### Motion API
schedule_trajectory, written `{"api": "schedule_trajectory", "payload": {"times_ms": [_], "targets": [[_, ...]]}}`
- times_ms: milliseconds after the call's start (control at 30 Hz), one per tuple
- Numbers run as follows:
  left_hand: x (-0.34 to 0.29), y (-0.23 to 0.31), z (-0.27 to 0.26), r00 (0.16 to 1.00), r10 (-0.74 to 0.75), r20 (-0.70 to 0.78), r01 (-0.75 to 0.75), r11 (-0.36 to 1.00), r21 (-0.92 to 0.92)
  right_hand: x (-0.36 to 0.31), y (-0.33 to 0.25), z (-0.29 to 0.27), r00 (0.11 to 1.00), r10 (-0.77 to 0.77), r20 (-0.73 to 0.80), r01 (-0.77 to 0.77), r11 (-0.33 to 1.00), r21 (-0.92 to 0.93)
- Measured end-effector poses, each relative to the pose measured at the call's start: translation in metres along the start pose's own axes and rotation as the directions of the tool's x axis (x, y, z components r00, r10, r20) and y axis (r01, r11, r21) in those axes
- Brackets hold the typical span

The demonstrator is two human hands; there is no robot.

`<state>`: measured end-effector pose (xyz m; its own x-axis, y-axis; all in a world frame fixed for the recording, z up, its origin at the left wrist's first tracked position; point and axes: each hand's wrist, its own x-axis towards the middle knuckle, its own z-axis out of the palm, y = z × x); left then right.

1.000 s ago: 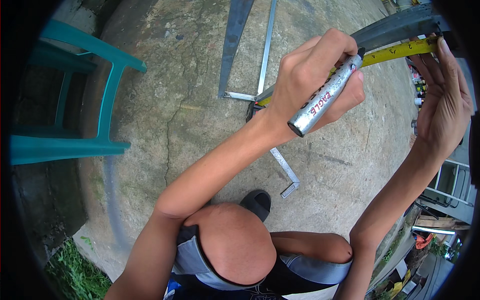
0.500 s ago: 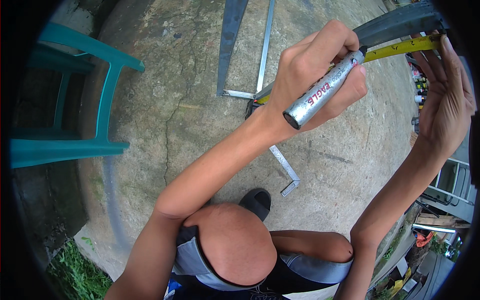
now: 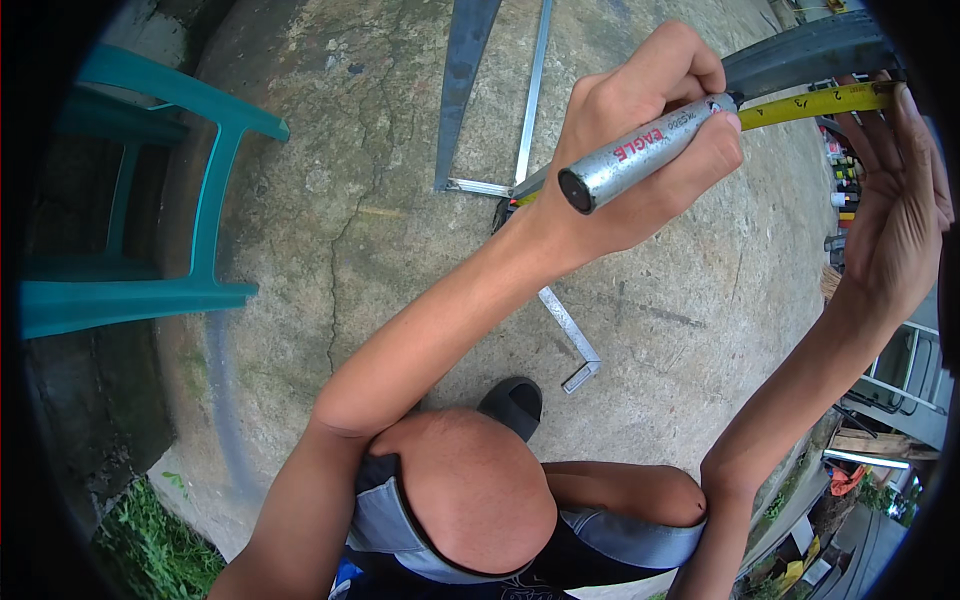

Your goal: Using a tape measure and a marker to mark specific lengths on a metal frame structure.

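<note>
My left hand (image 3: 655, 205) is closed around a silver marker pen (image 3: 630, 155). Its dark tip points right, at the edge of a dark metal bar (image 3: 810, 55) beside the yellow tape measure blade (image 3: 820, 103). My right hand (image 3: 895, 195) pinches the blade's end against the bar's end, thumb on the tape and other fingers behind. Beyond my left wrist, the tape's dark case (image 3: 503, 214) shows in part by the bar's other end; my hand hides the stretch between.
A steel try square (image 3: 570, 335) lies on the cracked concrete floor (image 3: 420, 270). Further off are a grey metal bar (image 3: 467, 90) and a thin bright strip (image 3: 533, 90). A green plastic stool (image 3: 205, 210) stands at left. A metal frame (image 3: 905, 370) is at far right.
My left hand has shifted slightly up and right along the tape, and the marker has tilted flatter. My right hand still pinches the tape's end, having moved slightly.
</note>
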<state>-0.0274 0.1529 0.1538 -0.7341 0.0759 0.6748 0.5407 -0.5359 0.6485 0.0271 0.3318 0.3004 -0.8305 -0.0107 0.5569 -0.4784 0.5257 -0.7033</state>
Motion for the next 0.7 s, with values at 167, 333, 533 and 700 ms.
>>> {"api": "schedule_trajectory", "payload": {"times_ms": [167, 333, 533, 700], "targets": [[0.001, -0.002, 0.001, 1.0, 0.024, -0.007, -0.024, 1.0, 0.0, 0.004, -0.006, 0.018, 0.999, -0.016, 0.049, 0.013, 0.998, 0.061], [0.001, -0.004, 0.001, 0.998, 0.056, -0.024, -0.056, 0.998, 0.0, -0.001, -0.022, 0.047, 0.974, -0.012, -0.227, 0.022, 0.999, 0.042], [0.001, -0.008, 0.005, 0.988, 0.145, -0.055, -0.144, 0.989, 0.03, -0.003, -0.018, 0.037, 0.992, -0.051, -0.116, 0.056, 0.998, 0.04], [0.002, -0.01, 0.006, 0.969, 0.237, -0.069, -0.228, 0.966, 0.12, -0.003, -0.019, 0.037, 0.99, -0.034, -0.136, 0.037, 0.999, 0.015]]}}
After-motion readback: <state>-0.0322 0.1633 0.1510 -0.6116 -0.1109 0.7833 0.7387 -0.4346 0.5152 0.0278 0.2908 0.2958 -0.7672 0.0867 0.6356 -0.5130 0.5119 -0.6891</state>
